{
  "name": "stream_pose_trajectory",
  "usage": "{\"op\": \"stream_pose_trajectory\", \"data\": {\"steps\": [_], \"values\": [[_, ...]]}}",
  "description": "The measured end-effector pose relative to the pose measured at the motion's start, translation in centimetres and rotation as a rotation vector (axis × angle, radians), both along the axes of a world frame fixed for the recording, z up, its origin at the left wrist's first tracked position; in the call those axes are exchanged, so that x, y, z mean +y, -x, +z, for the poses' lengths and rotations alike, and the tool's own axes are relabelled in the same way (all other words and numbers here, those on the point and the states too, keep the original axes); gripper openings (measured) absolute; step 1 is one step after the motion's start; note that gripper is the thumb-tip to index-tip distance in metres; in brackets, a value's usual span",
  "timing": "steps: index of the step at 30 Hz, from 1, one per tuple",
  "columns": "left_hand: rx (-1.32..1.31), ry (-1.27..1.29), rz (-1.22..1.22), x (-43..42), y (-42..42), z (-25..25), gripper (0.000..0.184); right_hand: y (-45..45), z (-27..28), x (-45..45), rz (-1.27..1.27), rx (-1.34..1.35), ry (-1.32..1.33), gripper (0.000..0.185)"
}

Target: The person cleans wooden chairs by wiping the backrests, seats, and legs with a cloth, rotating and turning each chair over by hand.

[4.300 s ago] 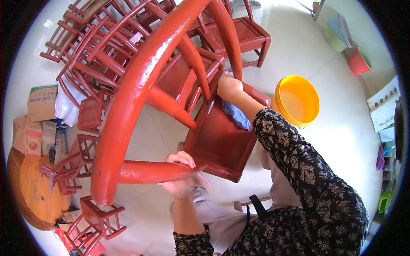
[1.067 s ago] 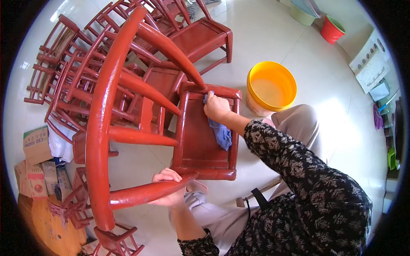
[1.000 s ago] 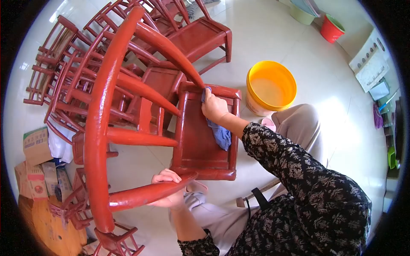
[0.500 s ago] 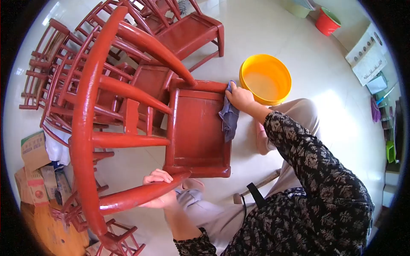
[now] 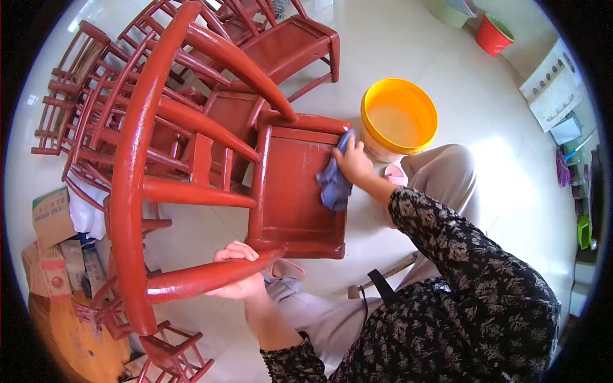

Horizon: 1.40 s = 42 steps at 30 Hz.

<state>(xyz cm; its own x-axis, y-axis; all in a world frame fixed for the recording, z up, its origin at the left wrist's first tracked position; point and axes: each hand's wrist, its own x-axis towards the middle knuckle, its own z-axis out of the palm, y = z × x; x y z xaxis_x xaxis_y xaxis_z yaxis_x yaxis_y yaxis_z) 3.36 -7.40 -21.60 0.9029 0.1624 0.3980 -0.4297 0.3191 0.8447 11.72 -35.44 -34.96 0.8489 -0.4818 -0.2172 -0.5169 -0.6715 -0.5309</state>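
Prob. a rm in a home, poss. a small eatery; can't tell for sure. Def. indoors: shiny pale tile flr [image 5: 533,236], pale wall [image 5: 541,29] at upper R. Lots of red wooden chairs [image 5: 290,182] crowd the L half, w/ cardboard boxes [image 5: 51,217] & a round-edged wooden top [image 5: 80,338] nearby. Household stuff, incl. yellow bucket [image 5: 388,96] on flr, red bucket [image 5: 493,38] & pale green basin [image 5: 449,14] by wall.

Top [image 5: 460,319]: black, scattered with pale grey flowers and leaves
Sleeves [image 5: 440,230]: same print, three-quarter length, left edge gathered
Trousers [image 5: 444,175]: plain pale grey-beige, loose in the leg
Strap [image 5: 382,287]: black, flat, at the waist
Footwear [image 5: 395,173]: pink
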Motion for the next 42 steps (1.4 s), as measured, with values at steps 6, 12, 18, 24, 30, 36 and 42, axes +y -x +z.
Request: {"op": "stream_pose_trajectory", "data": {"steps": [6,12,18,24,30,36,42], "values": [[0.029,0.014,0.015,0.1,-0.1,-0.3,0.082,3.4,1.9,1.4,0.434,0.056,0.302,0.053],[0.032,0.077,-0.002,0.2,-0.1,-0.6,0.083,-2.1,2.2,1.9,0.336,0.142,0.307,0.042],[0.012,0.065,-0.023,-0.1,0.0,-0.2,0.084,-3.8,4.4,4.6,0.286,0.215,0.133,0.037],[0.009,0.024,-0.062,-0.1,0.1,0.3,0.084,-5.5,5.1,9.2,0.399,-0.014,0.025,0.034],[0.015,0.026,-0.092,0.1,0.1,0.1,0.085,-5.6,4.1,6.5,0.587,-0.082,0.151,0.031],[0.003,0.056,-0.071,-0.2,-0.1,0.0,0.085,-1.6,3.4,1.8,0.574,0.157,0.276,0.029],[0.014,0.077,-0.099,0.1,0.1,-0.2,0.086,-1.8,3.3,0.8,0.397,0.127,0.259,0.026]]}}
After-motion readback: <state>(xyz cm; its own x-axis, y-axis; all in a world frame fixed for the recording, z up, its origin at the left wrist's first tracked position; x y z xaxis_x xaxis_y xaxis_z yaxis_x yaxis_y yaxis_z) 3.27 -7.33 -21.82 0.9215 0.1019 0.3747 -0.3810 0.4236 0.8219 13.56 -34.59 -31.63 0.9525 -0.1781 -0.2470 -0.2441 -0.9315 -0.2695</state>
